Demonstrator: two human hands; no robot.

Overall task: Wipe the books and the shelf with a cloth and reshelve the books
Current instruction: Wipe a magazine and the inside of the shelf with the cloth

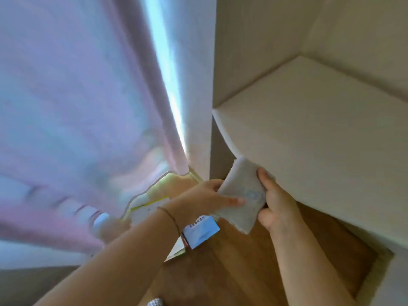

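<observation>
Centrally, a folded grey cloth (pixel 241 193) sits just below the cream shelf (pixel 309 120) edge — left hand (pixel 205 199) and right hand (pixel 277 202) fingers pinching its sides — above books (pixel 198 233) on the wooden floor (pixel 242 272), beside a pink curtain (pixel 88 107).

Bright daylight streak through curtain (pixel 88 107); left side smeared, perhaps motion blur; edges warped.

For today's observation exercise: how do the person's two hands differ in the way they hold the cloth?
The left hand lies with its fingers nearly straight across the front of the cloth; the right hand curls round the cloth's right edge. The left hand's wrist carries a thin band; the right hand's wrist is bare. Both grip the same folded cloth, just below the shelf.
</observation>
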